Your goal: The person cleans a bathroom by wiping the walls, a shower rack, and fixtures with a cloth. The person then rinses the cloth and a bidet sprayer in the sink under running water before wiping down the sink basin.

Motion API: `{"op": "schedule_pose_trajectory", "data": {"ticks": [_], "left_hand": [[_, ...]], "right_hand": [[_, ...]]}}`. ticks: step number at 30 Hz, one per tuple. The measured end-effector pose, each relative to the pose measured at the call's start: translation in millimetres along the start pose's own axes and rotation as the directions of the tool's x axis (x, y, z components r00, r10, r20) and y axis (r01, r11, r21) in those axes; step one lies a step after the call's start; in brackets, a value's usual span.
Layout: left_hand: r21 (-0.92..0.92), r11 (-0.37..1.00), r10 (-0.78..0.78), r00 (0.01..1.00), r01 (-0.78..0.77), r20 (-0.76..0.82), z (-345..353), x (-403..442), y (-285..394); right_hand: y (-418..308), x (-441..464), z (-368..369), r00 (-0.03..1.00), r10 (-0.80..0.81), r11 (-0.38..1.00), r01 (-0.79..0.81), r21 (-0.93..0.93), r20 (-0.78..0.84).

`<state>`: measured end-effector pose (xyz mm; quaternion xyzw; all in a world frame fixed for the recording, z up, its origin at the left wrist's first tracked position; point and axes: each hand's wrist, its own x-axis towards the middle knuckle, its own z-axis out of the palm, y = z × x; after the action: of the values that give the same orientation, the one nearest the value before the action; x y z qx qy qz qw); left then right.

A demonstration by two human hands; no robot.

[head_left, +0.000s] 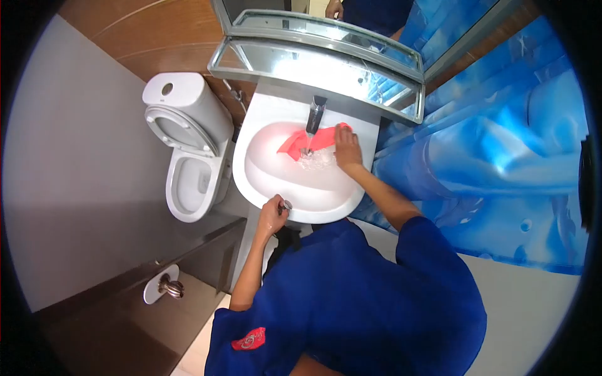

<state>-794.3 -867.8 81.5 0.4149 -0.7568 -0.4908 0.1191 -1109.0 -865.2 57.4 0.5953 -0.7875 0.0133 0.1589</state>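
Near the front left rim of the white washbasin (252,178), my left hand (272,216) is closed around a small round metal sink plug (286,205). My right hand (348,150) is at the basin's right inner wall, its fingers over one end of a wet red cloth (323,137). The rest of the cloth stretches left across the back of the bowl, beneath the tap. Water runs from the dark tap (315,116) onto the cloth and pools around the drain (305,152). The right fingertips are partly hidden against the cloth.
A white toilet (188,150) with its lid raised stands left of the basin. Above the tap juts a mirrored cabinet shelf (313,69). A blue shower curtain (483,150) hangs close on the right. A brown door (119,319) with a metal knob (172,287) is at lower left.
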Motion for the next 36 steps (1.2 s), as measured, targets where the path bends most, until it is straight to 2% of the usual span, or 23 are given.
{"op": "schedule_pose_trajectory", "data": {"ticks": [2,6,9,10,12,14,16,18,19,21,22,23,25,27,28,30,31,33,34,35,36], "left_hand": [[-0.06,0.996,-0.074,0.997,0.072,-0.02,2.6,3.1,9.7],[-0.036,0.999,-0.035,0.99,0.03,-0.137,12.8,31.0,19.6],[-0.011,1.0,0.007,0.975,-0.01,-0.222,25.0,62.7,12.7],[0.006,1.0,-0.021,0.974,0.023,-0.224,28.6,70.7,6.4],[0.04,0.995,-0.075,0.97,0.087,-0.233,33.4,85.9,-6.1],[0.117,0.977,-0.149,0.963,0.178,-0.227,33.4,94.7,-16.3],[0.16,0.962,-0.174,0.95,0.22,-0.259,38.9,101.8,-38.8],[0.137,0.954,-0.217,0.927,0.268,-0.305,35.1,104.7,-43.0],[0.125,0.95,-0.234,0.915,0.287,-0.328,31.3,108.5,-44.0],[0.036,0.959,-0.259,0.926,0.279,-0.274,24.2,114.8,-53.1],[-0.008,0.96,-0.272,0.93,0.279,-0.246,19.0,116.7,-59.2],[-0.137,0.937,-0.341,0.928,0.322,-0.151,14.1,121.8,-59.5],[-0.385,0.822,-0.429,0.901,0.42,0.067,17.4,134.6,-51.8],[-0.558,0.75,-0.404,0.914,0.355,0.038,30.3,152.8,-27.5],[-0.635,0.706,-0.39,0.921,0.314,0.021,36.6,164.4,-14.9],[-0.611,0.768,-0.246,0.969,0.189,-0.009,49.8,186.7,3.0],[-0.6,0.79,-0.174,0.985,0.127,-0.02,54.8,195.8,9.2],[-0.588,0.804,-0.135,0.99,0.085,-0.042,85.2,224.6,-19.8],[-0.583,0.81,-0.11,0.992,0.055,-0.058,96.4,237.3,-27.6],[-0.568,0.814,-0.162,0.987,0.125,-0.016,77.3,223.3,7.8],[-0.562,0.823,-0.133,0.989,0.077,-0.058,74.3,219.9,12.8]], "right_hand": [[30.5,-25.9,-10.3,0.995,-0.071,0.997,0.072,-0.01,0.075],[48.6,-78.1,-54.5,0.948,-0.2,0.973,0.222,-0.062,0.246],[25.5,-120.8,-60.9,0.864,-0.288,0.949,0.314,0.007,0.413],[8.7,-129.1,-71.3,0.821,-0.308,0.944,0.327,0.047,0.481],[-30.4,-151.1,-61.2,0.84,-0.186,0.98,0.124,0.153,0.509],[-56.5,-129.0,-91.3,0.728,-0.367,0.925,0.219,0.31,0.58],[-90.9,-115.1,-75.2,0.74,-0.406,0.876,0.148,0.46,0.535],[-121.5,-89.6,-55.7,0.709,-0.486,0.812,0.149,0.565,0.511],[-125.8,-81.7,-31.7,0.734,-0.484,0.759,0.079,0.647,0.478],[-133.2,-63.3,5.7,0.777,-0.472,0.614,-0.049,0.788,0.416],[-122.1,-52.8,13.0,0.722,-0.445,0.506,-0.286,0.814,0.53],[-101.6,-37.9,11.1,0.641,-0.438,0.379,-0.505,0.776,0.631],[-77.6,-22.6,23.5,0.681,-0.171,0.091,-0.709,0.7,0.712],[-58.6,-6.9,34.0,0.845,-0.034,-0.184,-0.53,0.828,0.533],[-46.7,-3.2,37.2,0.902,0.055,0.025,-0.43,0.903,0.428],[-28.1,5.5,35.9,0.976,0.152,0.451,-0.208,0.868,0.155],[-23.9,6.9,30.8,0.948,0.165,0.278,-0.31,0.909,0.272],[-16.0,4.9,-9.9,0.854,0.132,-0.086,-0.495,0.865,0.502],[-15.9,1.7,-8.1,0.827,0.18,-0.207,-0.498,0.842,0.533],[-18.1,-1.6,-2.5,0.796,0.218,-0.327,-0.486,0.811,0.565],[-19.8,-3.5,0.7,0.76,0.245,-0.444,-0.463,0.767,0.601]]}}
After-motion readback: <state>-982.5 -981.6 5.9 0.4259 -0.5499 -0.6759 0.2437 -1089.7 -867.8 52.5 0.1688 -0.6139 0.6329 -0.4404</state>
